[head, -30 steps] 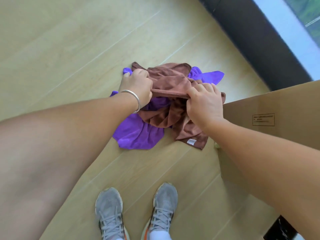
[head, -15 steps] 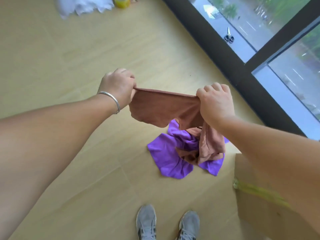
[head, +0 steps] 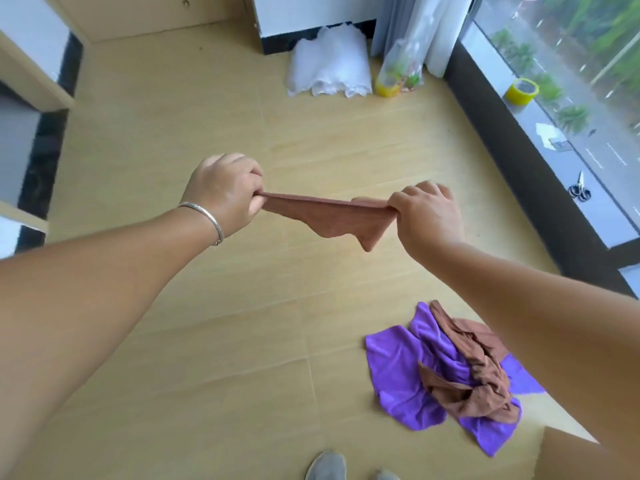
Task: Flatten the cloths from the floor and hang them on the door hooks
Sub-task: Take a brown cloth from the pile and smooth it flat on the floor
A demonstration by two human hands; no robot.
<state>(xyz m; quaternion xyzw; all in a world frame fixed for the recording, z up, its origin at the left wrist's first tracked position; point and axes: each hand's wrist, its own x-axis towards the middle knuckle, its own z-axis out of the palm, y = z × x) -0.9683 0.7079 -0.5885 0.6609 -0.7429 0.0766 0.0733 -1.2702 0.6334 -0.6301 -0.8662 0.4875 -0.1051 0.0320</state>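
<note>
- Light wood floor [head: 207, 341], big window [head: 571, 98] along the right, white cabinets at top and left.
- Left hand [head: 225, 192] and right hand [head: 427, 216] each pinch one end of a brown cloth [head: 329, 220], fingers curled tight on its top edge.
- The edge is pulled taut between the hands, held above the floor; the rest sags below.
- Purple cloth [head: 398, 372] lies crumpled on the floor lower right, another brown cloth [head: 474, 372] bunched on top of it.
- Tape roll [head: 522, 91] and scissors [head: 579, 189] on the sill.
- Cardboard box [head: 571, 459] at the bottom right corner.
</note>
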